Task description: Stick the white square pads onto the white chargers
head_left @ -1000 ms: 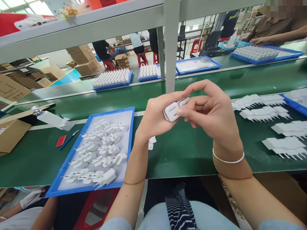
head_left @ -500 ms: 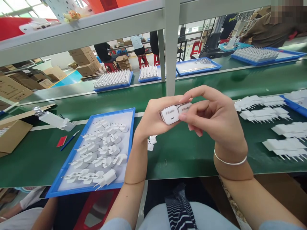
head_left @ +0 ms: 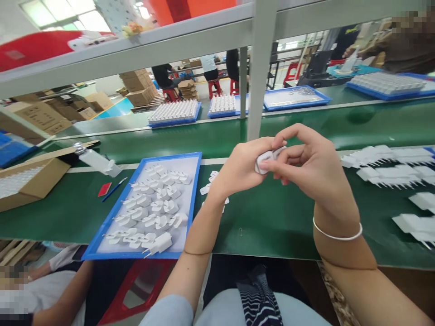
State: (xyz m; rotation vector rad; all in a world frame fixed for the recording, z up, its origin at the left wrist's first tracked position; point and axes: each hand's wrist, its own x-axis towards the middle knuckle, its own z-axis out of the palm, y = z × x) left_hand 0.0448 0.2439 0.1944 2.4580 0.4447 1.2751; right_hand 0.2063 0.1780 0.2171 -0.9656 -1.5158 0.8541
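- Left hand (head_left: 243, 170) and right hand (head_left: 312, 165): both closed on the white charger (head_left: 265, 160), held above the green table (head_left: 272, 213).
- Risk: pinch grip covers little surface; the charger could slip and drop among loose parts (head_left: 212, 183).
- Blue tray (head_left: 195, 190): lies left, apart.

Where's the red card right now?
In the head view, the red card lies on the green table at the left, beside a blue pen, between the cardboard box and the blue tray.
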